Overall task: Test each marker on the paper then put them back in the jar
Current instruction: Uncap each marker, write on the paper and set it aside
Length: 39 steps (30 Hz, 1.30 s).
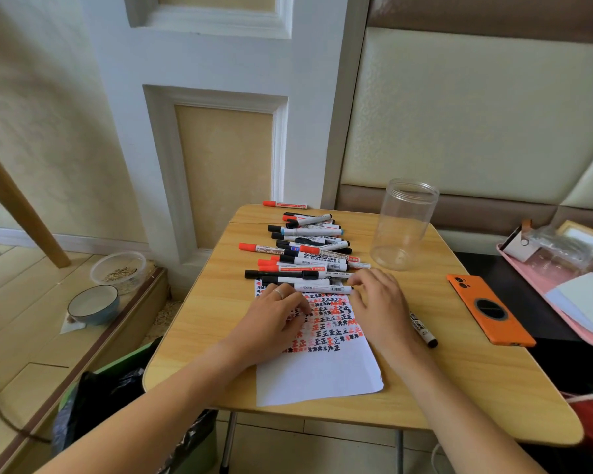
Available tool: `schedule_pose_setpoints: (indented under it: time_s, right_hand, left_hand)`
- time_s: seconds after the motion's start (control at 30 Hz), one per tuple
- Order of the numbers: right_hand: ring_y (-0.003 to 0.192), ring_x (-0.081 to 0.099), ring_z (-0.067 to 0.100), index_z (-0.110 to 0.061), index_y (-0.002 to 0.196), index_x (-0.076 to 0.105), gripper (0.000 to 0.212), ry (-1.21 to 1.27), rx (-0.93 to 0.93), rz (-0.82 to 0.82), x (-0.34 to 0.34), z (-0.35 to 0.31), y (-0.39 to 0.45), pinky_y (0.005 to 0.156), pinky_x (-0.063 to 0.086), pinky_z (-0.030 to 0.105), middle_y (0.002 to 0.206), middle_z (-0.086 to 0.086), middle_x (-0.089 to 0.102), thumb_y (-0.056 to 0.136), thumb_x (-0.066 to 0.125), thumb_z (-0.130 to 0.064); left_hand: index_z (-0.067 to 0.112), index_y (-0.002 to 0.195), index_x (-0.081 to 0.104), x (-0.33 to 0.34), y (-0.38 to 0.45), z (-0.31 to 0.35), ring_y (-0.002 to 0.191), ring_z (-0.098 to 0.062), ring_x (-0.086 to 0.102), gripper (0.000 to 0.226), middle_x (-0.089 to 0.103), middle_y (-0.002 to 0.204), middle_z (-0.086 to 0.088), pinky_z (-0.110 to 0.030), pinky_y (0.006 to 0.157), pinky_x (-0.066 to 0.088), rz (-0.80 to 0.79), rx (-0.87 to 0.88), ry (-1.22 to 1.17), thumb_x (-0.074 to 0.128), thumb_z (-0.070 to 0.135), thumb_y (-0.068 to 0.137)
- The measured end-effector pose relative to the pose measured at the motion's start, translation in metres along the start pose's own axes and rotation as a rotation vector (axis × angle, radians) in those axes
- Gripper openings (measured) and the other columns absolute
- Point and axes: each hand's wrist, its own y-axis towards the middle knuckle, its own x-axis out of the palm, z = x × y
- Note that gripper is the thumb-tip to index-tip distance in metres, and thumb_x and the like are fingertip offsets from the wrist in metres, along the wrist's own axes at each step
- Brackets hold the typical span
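Note:
A white sheet of paper [317,374] lies on the wooden table [459,381], its upper half covered with red and black test marks. My left hand [276,314] rests on the paper with fingers loosely curled, a ring on one finger. My right hand [379,302] lies at the paper's right edge, its fingertips touching the nearest markers. Several capped markers [305,254] with red, black and blue caps lie in a pile beyond the paper. A single black marker [423,330] lies to the right of my right wrist. The clear plastic jar [403,224] stands upright and empty.
An orange phone [490,309] lies face down on the table's right side. A pink tray [562,268] with packets sits further right. On the floor ledge to the left are a blue bowl [93,304] and a clear container [119,270]. A bin stands below the table's left edge.

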Motion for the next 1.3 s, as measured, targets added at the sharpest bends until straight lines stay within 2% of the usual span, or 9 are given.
schedule_pose_setpoints:
  time_s: [0.23,0.37,0.47,0.6,0.8,0.93,1.0,1.2,1.3]
  right_hand:
    - [0.088,0.061,0.02,-0.018,0.097,0.069,0.012,-0.013,-0.097,-0.076,0.021,-0.01,0.013,0.077,0.053,0.04,0.093,-0.007,0.069,0.088,0.076,-0.013]
    - [0.09,0.057,0.017,-0.02,0.099,0.07,0.018,-0.027,-0.102,-0.097,0.026,-0.008,0.014,0.079,0.048,0.036,0.095,-0.007,0.065,0.086,0.08,-0.022]
    - [0.091,0.056,0.017,-0.018,0.1,0.073,0.018,-0.026,-0.108,-0.114,0.027,-0.008,0.014,0.08,0.046,0.034,0.095,-0.005,0.064,0.085,0.082,-0.022]
    - [0.09,0.055,0.017,-0.018,0.089,0.072,0.008,-0.013,-0.134,-0.09,0.024,-0.009,0.013,0.079,0.047,0.033,0.091,-0.006,0.062,0.088,0.076,-0.011]
    - [0.089,0.054,0.011,-0.021,0.094,0.06,0.014,0.021,-0.194,-0.214,0.015,-0.013,0.007,0.084,0.049,0.033,0.094,-0.011,0.059,0.091,0.072,-0.014]
    - [0.101,0.055,0.009,-0.02,0.113,0.064,0.021,0.045,-0.187,-0.275,0.01,-0.013,0.004,0.094,0.047,0.028,0.107,-0.01,0.062,0.094,0.066,-0.01]
    - [0.106,0.054,0.011,-0.02,0.114,0.067,0.022,0.038,-0.198,-0.301,0.007,-0.014,0.001,0.095,0.047,0.03,0.109,-0.009,0.061,0.095,0.064,-0.009]
    - [0.102,0.05,0.011,-0.018,0.109,0.067,0.016,0.044,-0.302,-0.25,-0.006,-0.032,-0.008,0.088,0.041,0.026,0.103,-0.009,0.056,0.095,0.064,-0.025]
    - [0.096,0.046,0.013,-0.019,0.109,0.06,0.018,0.028,-0.345,-0.282,-0.009,-0.045,-0.015,0.078,0.04,0.029,0.1,-0.009,0.055,0.098,0.06,-0.033]
  left_hand:
    - [0.03,0.116,0.066,-0.001,-0.004,-0.003,0.109,-0.012,0.047,0.017,0.056,0.119,0.011,-0.03,0.094,0.044,0.002,-0.002,-0.049,0.057,0.03,0.1]
    - [0.025,0.115,0.065,-0.004,-0.004,-0.004,0.107,-0.009,0.052,0.017,0.055,0.118,0.01,-0.028,0.09,0.049,0.018,-0.058,-0.143,0.06,0.022,0.099]
    - [0.021,0.11,0.06,-0.006,-0.003,-0.005,0.099,-0.011,0.057,0.02,0.05,0.117,0.008,-0.028,0.08,0.052,0.148,-0.098,-0.197,0.06,0.007,0.096]
    - [0.018,0.116,0.058,-0.004,-0.004,-0.006,0.114,-0.014,0.053,0.026,0.049,0.127,0.004,-0.027,0.09,0.051,0.287,-0.165,-0.113,0.061,0.004,0.094]
    - [0.02,0.132,0.061,0.002,-0.004,-0.01,0.12,-0.016,0.048,0.034,0.051,0.13,0.002,-0.033,0.101,0.046,0.216,-0.253,-0.012,0.062,0.023,0.099]
    - [0.026,0.118,0.066,0.002,-0.003,-0.011,0.114,-0.014,0.048,0.023,0.055,0.123,0.006,-0.029,0.095,0.045,0.199,-0.235,0.014,0.068,0.024,0.095]
    - [0.026,0.107,0.064,0.001,-0.003,-0.01,0.111,-0.015,0.049,0.018,0.058,0.12,0.008,-0.029,0.091,0.044,0.212,-0.221,0.006,0.071,0.019,0.093]
    - [0.024,0.106,0.053,-0.004,-0.006,0.002,0.09,-0.013,0.052,0.021,0.064,0.099,0.008,-0.035,0.077,0.046,0.146,-0.035,-0.084,0.063,0.009,0.096]
    - [0.019,0.108,0.052,-0.005,-0.008,0.008,0.09,-0.013,0.051,0.018,0.06,0.1,0.005,-0.031,0.076,0.044,0.108,0.009,-0.173,0.058,0.006,0.097]
